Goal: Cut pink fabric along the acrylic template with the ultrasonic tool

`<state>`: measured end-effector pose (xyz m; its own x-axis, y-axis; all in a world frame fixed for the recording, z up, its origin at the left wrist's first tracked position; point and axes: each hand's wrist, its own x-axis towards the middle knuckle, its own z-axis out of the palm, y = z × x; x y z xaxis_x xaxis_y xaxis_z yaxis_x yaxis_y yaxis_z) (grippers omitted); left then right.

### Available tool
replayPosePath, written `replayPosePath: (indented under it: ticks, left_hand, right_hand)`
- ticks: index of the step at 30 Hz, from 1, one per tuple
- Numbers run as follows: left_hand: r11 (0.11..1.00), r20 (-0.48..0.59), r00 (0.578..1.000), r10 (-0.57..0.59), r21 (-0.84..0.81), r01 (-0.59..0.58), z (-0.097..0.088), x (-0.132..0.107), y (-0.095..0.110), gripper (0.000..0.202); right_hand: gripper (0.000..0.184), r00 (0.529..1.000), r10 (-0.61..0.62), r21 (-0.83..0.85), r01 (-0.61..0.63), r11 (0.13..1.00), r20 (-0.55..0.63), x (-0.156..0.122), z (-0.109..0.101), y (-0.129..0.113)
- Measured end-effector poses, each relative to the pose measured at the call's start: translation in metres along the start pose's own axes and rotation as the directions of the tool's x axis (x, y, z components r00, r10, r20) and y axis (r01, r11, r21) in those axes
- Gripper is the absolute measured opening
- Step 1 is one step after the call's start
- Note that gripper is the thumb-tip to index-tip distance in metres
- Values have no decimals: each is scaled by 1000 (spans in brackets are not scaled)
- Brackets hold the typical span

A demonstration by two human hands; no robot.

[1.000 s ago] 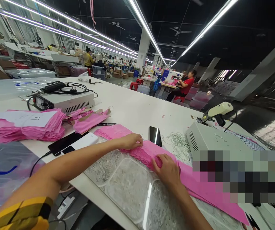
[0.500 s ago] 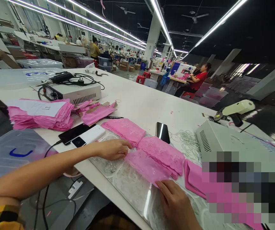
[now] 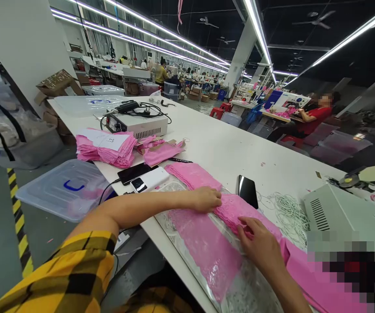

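My left hand (image 3: 208, 199) is at the left end of a stack of pink lace pieces (image 3: 228, 208), fingers bent together on its corner. At the stack's near edge is my right hand (image 3: 261, 243), thumb and fingers slightly apart. One thin pink lace piece (image 3: 207, 248) lies flat in front of me on a clear, shiny plastic-covered board (image 3: 256, 287). Another pink lace stack (image 3: 192, 174) lies just beyond my left hand. Plain pink fabric (image 3: 318, 269) extends to the right of my right hand.
Behind the stacks are a black phone (image 3: 248, 191) and a tangle of pale cord (image 3: 290, 213). A white power bank (image 3: 150, 179), a labelled pink bundle (image 3: 105, 148) and a grey control box (image 3: 148, 126) stand left. A pale metal machine (image 3: 334, 213) sits right.
The single lace piece, held between both hands before, now lies flat on the board. Both hands have moved off it to the stack behind. The view has turned left.
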<state>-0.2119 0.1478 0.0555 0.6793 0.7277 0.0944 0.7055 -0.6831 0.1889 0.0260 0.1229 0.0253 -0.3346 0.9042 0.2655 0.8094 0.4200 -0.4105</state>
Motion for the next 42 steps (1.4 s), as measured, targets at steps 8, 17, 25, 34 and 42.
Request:
replayPosePath:
  ticks: [8,17,25,34,42]
  left_hand:
    - [999,103,994,43,-31,-40,13,14,-20,29]
    - [993,126,991,33,-115,-18,21,22,-34,29]
    - [986,68,997,17,-165,-6,22,23,-35,30]
    - [974,-164,985,49,-213,-84,-5,20,-1,15]
    - [920,-300,895,-330,-317,233,7,28,40,20]
  right_hand:
    - [39,997,51,10,-52,999,63,-3,0,4]
    - [35,992,111,78,-116,990,66,0,0,12]
    - [31,991,127,110,-131,985,41,2,-3,16]
    - [46,996,73,160,-63,985,-60,28,3,-33]
    - [31,941,242,342,-153,927,-237,53,-9,-30]
